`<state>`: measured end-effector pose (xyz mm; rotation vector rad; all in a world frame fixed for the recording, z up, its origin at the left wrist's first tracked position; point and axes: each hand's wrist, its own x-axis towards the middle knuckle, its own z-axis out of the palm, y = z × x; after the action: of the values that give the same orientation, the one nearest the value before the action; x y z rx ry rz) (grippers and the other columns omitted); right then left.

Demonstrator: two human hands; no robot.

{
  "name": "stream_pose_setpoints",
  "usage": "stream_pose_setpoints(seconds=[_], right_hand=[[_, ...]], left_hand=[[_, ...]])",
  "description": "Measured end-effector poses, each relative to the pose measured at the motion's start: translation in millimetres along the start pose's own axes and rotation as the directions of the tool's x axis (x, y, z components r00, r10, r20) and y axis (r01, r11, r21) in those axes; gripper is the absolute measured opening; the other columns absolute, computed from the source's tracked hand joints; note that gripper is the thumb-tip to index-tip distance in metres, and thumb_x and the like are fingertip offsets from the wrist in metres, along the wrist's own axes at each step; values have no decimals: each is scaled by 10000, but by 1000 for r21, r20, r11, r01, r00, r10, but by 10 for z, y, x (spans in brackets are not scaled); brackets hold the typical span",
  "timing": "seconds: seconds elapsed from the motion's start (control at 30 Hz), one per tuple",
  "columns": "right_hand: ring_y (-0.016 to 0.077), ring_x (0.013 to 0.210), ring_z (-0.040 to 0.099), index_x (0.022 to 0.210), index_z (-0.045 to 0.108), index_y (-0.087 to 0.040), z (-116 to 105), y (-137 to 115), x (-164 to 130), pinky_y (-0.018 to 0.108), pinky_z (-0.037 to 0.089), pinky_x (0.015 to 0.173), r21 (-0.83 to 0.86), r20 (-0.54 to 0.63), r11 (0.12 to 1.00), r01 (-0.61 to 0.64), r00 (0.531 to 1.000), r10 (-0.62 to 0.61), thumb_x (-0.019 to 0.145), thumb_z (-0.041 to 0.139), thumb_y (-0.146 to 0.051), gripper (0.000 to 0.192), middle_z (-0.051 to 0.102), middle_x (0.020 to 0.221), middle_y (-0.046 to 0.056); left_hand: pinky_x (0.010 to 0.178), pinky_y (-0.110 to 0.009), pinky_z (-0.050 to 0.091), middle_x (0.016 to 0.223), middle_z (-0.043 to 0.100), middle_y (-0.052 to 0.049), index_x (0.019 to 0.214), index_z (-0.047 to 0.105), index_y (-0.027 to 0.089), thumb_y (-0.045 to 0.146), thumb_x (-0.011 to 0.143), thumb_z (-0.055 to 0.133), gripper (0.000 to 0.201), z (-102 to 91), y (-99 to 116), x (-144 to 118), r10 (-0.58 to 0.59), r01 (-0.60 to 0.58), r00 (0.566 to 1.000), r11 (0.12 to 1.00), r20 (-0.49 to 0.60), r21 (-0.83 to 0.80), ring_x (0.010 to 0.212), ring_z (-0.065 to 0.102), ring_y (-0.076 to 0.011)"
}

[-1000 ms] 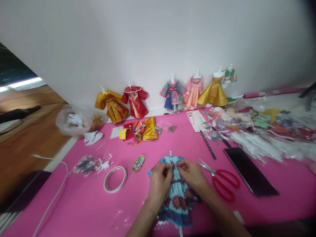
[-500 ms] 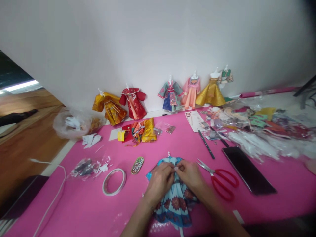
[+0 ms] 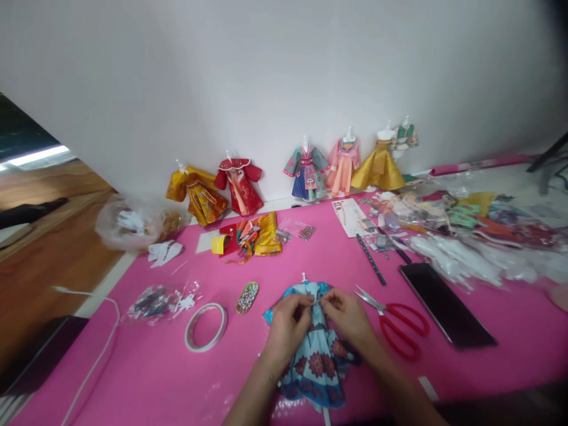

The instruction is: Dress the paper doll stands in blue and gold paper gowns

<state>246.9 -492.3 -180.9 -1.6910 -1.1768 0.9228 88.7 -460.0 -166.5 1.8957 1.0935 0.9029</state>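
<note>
Left hand [image 3: 289, 320] and right hand [image 3: 348, 313] pinched a pale strip [image 3: 316, 300] at the blue dress's [image 3: 316, 364] 12 o'clock, apparently mid-adjustment, next needing steadiness.

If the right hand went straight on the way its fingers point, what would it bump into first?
Most likely the left hand, whose fingertips face the right hand over the blue dress. Depth is hard to judge, so the dress's upper part might come first.
</note>
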Motion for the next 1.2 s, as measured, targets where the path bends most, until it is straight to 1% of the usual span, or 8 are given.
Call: stream_pose_setpoints(seconds=[0.17, 0.3, 0.43, 0.53, 0.7, 0.93, 1.07, 1.2], right_hand=[[181, 607, 649, 694, 620, -201, 20, -53, -44, 255, 484, 592, 35, -12, 999, -1, 1000, 2, 776, 515, -337, 191, 685, 642, 21], [177, 583, 643, 706, 634, -199, 26, -72, -66, 252, 475, 580, 43, -12, 999, 4, 1000, -3, 780, 540, -341, 185, 677, 617, 14], [170, 550, 628, 707, 620, -202, 45, -86, -75, 245, 455, 543, 60, -10, 998, 15, 1000, -15, 796, 534, -346, 189, 658, 588, 7], [172, 563, 632, 707, 624, -198, 52, -100, -74, 249, 461, 557, 67, -19, 998, 19, 1000, -17, 794, 538, -342, 189, 663, 602, 14], [177, 586, 643, 719, 644, -188, 41, -96, -71, 257, 477, 584, 82, -22, 996, 16, 1000, -15, 795, 551, -346, 199, 686, 634, 24], [169, 551, 624, 718, 631, -193, 53, -97, -77, 249, 460, 543, 123, -7, 992, 17, 1000, -17, 807, 554, -365, 209, 667, 602, 9], [164, 536, 613, 716, 632, -195, 60, -104, -71, 246, 450, 534, 135, 1, 991, 17, 1000, -17, 807, 558, -359, 202, 651, 582, 0], [158, 524, 599, 712, 637, -194, 63, -93, -65, 246, 442, 534, 148, 5, 989, 20, 1000, -21, 806, 571, -360, 202, 636, 572, -9]], left_hand=[[798, -294, 503, 851, 733, -35, 781, 658, 196, 158, 818, 547, 123, 14, -28, -20, -101, 96, 993, 992, -58, -83, 840, 679, -189], [728, -269, 497, 813, 709, -31, 804, 655, 182, 192, 820, 545, 111, 28, -84, -37, -178, 162, 980, 974, -94, -157, 770, 652, -175], [662, -247, 480, 755, 680, -24, 766, 628, 176, 209, 795, 556, 85, 28, -88, -39, -228, 200, 967, 957, -115, -211, 706, 624, -163], [631, -237, 466, 740, 671, -19, 767, 623, 174, 224, 786, 566, 78, 25, -74, -30, -247, 215, 961, 950, -126, -227, 673, 605, -155], [629, -238, 459, 739, 661, -14, 774, 628, 173, 226, 790, 569, 81, 31, -85, -39, -241, 209, 961, 953, -133, -218, 671, 595, -153], [715, -266, 454, 797, 642, -19, 737, 627, 184, 166, 795, 563, 88, 22, -36, -64, -161, 144, 978, 981, -136, -128, 768, 601, -171], [704, -269, 447, 792, 631, -19, 721, 618, 188, 134, 776, 557, 98, 9, 40, -55, -131, 121, 982, 989, -136, -84, 761, 593, -173], [682, -264, 430, 765, 613, -14, 710, 615, 186, 139, 772, 558, 97, 10, 44, -50, -138, 129, 980, 989, -142, -67, 732, 572, -168]])
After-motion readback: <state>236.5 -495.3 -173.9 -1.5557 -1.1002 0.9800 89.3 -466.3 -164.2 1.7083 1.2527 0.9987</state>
